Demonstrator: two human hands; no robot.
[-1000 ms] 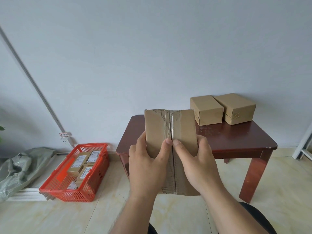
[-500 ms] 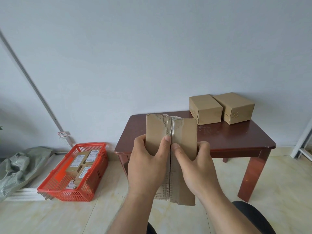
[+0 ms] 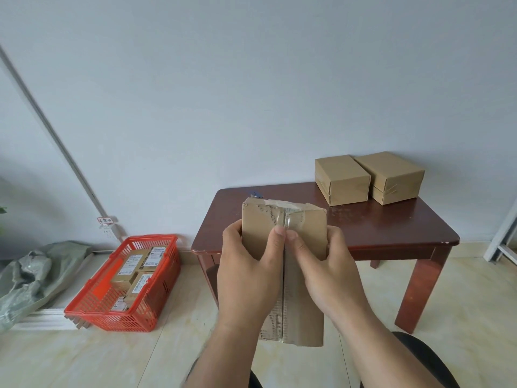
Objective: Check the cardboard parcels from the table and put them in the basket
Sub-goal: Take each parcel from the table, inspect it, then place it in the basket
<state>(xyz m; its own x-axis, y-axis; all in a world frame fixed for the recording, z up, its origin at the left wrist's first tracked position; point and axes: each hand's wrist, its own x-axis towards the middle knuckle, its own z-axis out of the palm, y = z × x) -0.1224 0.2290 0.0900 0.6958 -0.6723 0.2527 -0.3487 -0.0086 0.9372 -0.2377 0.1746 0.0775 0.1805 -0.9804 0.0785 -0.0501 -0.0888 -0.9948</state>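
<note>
Hands grip our taped cardboard parcel [image 3: 282, 233] upright before the bench [image 3: 391, 228]: left hand [image 3: 249, 275], right hand [image 3: 330, 273], thumbs meeting at its seam. Two parcels [image 3: 366, 177] sit far right; red basket [image 3: 92, 309] left.

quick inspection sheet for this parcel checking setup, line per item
surface: dark wooden table, glossy, against the wall
job's things: held parcel, taped along its middle seam, in front of the table; two parcels side by side at the table's back right; red basket on the floor to the left, with labelled parcels inside
clutter: grey-green bag on the floor left of the basket
grippers: left hand and right hand both grip the held parcel, thumbs at the seam
cables: a conduit runs slantwise down the wall
surroundings: pale wall, tiled floor, white frame at the right edge
</note>
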